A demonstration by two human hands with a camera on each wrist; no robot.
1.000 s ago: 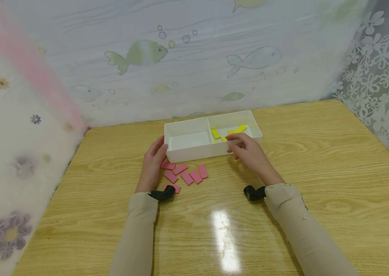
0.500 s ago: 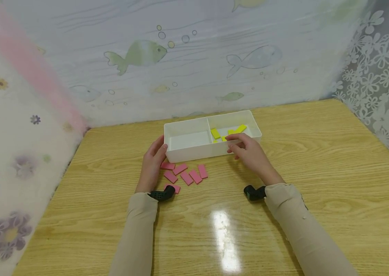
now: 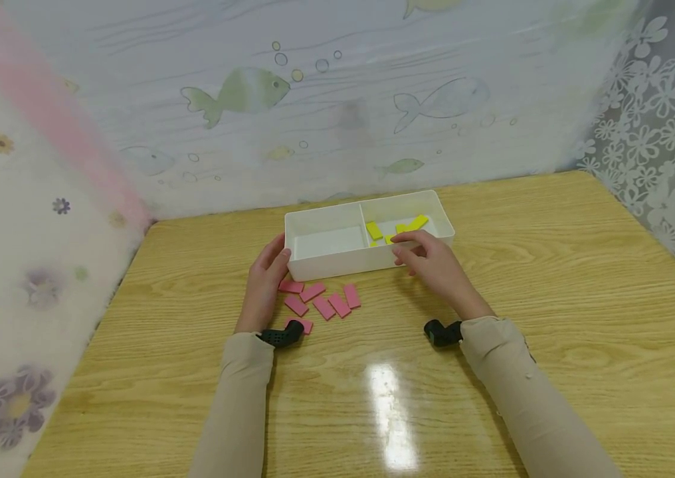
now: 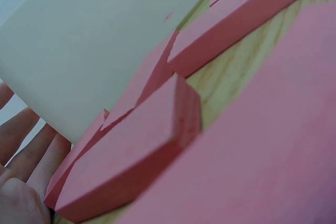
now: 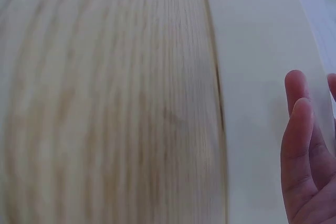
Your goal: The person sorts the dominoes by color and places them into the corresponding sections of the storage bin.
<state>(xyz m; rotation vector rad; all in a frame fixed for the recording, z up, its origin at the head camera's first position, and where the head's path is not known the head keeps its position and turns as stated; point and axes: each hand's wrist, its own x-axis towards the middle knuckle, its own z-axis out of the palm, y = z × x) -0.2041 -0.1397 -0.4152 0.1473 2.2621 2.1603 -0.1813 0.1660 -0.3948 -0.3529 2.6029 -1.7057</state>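
A white two-compartment box (image 3: 331,267) stands near the back of the wooden table. My left hand (image 3: 261,289) rests against its left end, thumb by the front corner; in the left wrist view, the fingers (image 4: 23,148) extend along that end. At the front wall of the right compartment, my right hand (image 3: 436,267) hovers with loosely bent fingers over the rim, holding nothing that shows. Several yellow tiles (image 3: 375,230) lie in the right compartment, some partly hidden by the right hand and front wall. Several pink tiles (image 3: 313,292) lie on the table before the box.
A divider (image 3: 364,224) separates the box's two compartments; no tile shows in the left one. Behind the table (image 3: 553,265) rises a wall (image 3: 337,99) with painted fish. One pink tile (image 3: 307,326) lies partly under the left wrist camera (image 3: 282,334).
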